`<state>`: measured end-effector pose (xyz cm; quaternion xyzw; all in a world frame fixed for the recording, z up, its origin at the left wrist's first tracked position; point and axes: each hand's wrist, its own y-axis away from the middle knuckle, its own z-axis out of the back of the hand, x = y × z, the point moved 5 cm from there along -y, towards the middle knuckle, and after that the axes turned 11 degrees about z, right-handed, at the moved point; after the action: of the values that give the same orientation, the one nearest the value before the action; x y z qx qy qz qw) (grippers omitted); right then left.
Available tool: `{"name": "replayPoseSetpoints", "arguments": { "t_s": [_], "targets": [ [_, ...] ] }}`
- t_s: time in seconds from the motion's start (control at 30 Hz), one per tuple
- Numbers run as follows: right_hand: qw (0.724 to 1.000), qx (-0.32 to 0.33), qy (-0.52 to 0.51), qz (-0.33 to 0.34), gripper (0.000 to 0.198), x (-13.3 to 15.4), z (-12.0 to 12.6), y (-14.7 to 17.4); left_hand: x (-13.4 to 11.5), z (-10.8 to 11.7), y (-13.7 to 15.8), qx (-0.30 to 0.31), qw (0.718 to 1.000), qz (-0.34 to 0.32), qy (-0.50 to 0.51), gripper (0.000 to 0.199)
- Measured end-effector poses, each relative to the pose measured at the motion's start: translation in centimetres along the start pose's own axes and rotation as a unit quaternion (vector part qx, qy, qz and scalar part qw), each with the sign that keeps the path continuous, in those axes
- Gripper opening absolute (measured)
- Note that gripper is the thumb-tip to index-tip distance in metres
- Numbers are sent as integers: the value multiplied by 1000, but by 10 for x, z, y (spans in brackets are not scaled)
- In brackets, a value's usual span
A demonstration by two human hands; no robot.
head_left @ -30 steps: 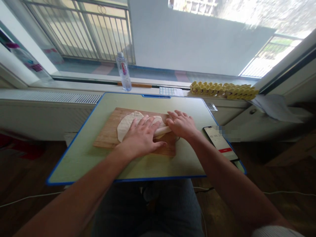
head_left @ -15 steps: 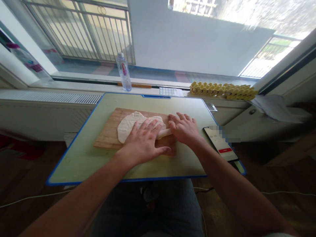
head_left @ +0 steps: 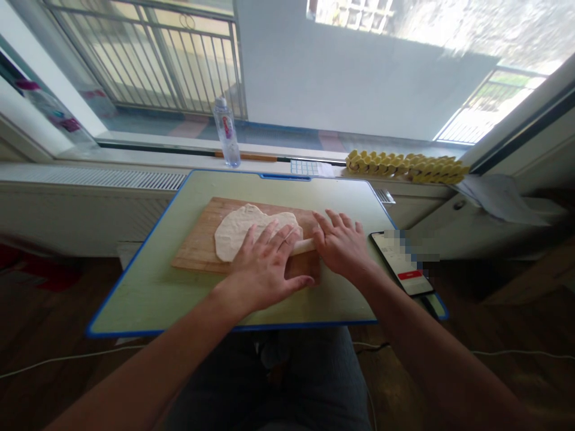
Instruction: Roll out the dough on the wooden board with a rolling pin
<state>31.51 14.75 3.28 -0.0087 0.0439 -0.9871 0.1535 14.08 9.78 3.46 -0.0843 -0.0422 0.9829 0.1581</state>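
A flat, irregular sheet of pale dough [head_left: 236,230] lies on a wooden cutting board [head_left: 196,242]. Across its near right part runs a light rolling pin [head_left: 302,246], of which only a short stretch shows between my hands. My left hand [head_left: 265,266] lies flat over the pin and the dough, fingers spread and thumb pointing right. Over the pin's right end rests my right hand [head_left: 342,244], its fingers stretched forward and apart; that end is hidden beneath it.
The cutting board lies on a pale green, blue-edged table [head_left: 148,287]. A phone [head_left: 402,263] sits at its right edge. On the windowsill behind are a plastic bottle [head_left: 227,134], a blue-and-white gridded sheet [head_left: 305,167] and yellow egg-carton-like trays [head_left: 404,166]. A radiator [head_left: 81,206] stands left.
My right hand has shifted slightly right and toward me, and my left hand a little toward me as well. The pin has come slightly nearer with them.
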Motion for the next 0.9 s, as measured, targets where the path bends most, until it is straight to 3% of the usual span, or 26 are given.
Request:
{"name": "replayPoseSetpoints", "arguments": {
  "t_s": [0.27,0.53,0.77,0.9],
  "targets": [
    [1000,18,-16,-13,58,0,2,-14,7,1,-16,6,1000,10,-23,88],
    [1000,-8,8,-10,61,2,2,18,-8,-3,14,-17,1000,-8,9,92],
    [999,27,-13,-23,58,2,4,-9,2,-1,-11,-11,1000,3,-13,88],
    [1000,17,-13,-17,57,5,4,2,-3,-2,0,-26,1000,4,-12,90]
  ]
}}
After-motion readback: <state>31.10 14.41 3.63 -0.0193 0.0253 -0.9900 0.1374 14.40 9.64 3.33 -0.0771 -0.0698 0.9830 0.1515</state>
